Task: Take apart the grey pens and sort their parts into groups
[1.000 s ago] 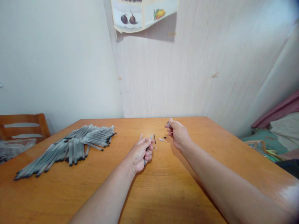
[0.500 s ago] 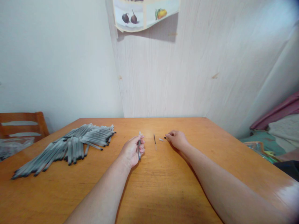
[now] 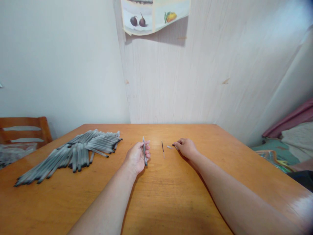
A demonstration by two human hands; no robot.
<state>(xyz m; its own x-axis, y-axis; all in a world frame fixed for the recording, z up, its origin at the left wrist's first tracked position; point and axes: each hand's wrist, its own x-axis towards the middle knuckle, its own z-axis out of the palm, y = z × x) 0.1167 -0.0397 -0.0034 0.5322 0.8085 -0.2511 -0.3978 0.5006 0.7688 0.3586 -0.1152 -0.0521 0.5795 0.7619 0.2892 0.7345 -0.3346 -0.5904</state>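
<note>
In the head view my left hand, palm turned up, holds a clear-grey pen between thumb and fingers. Its pale tip points away from me and its dark end towards me. My right hand rests on the table to the right, fingertips pinched at a small black pen plug. Between the hands lie a thin ink refill, dark at its far part and clear at its near end, and a short translucent piece, too small to name surely.
A pile of grey pens with black ends covers the left of the wooden table. A chair and a clear plastic bag stand beyond the left edge. At the right are bedding and a bag. A wall rises behind.
The pen in my left hand has tilted, its tip swinging to the left, and the fingers have loosened slightly. My right hand stays by the black plug. The view has shifted a little.
</note>
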